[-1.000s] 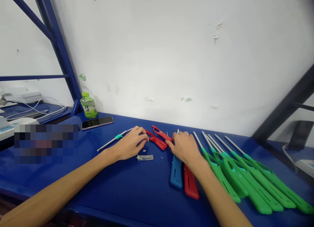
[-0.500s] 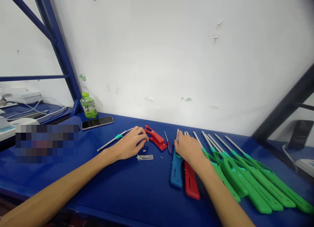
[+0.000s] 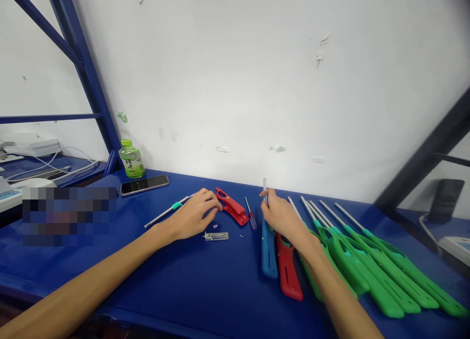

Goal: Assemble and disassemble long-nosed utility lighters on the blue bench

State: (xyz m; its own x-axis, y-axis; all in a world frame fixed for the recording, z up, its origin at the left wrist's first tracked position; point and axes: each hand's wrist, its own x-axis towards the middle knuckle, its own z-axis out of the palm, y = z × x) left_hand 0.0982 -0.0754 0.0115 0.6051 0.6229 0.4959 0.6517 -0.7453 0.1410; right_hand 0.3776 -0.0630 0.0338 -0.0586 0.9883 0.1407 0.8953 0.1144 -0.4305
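Observation:
My right hand is closed around the metal tube of a blue long-necked lighter, whose handle points toward me. A red lighter lies right beside it, its upper part hidden under that hand. My left hand rests on the table, fingers loosely bent and apart. Near its fingertips are red lighter casing pieces. Partly behind the left hand lies a loose metal tube with a teal collar. In front of it sits a small clear fuel tank. A screwdriver with a purple handle lies between the hands.
Several green lighters are fanned out on the right of the blue table. A phone and a green-capped bottle stand at the back left, near the blue frame post. Tiny parts lie near the fuel tank.
My right hand has taken hold of the blue lighter; its tube has risen and the handle has shifted slightly right. My left hand has stayed in place.

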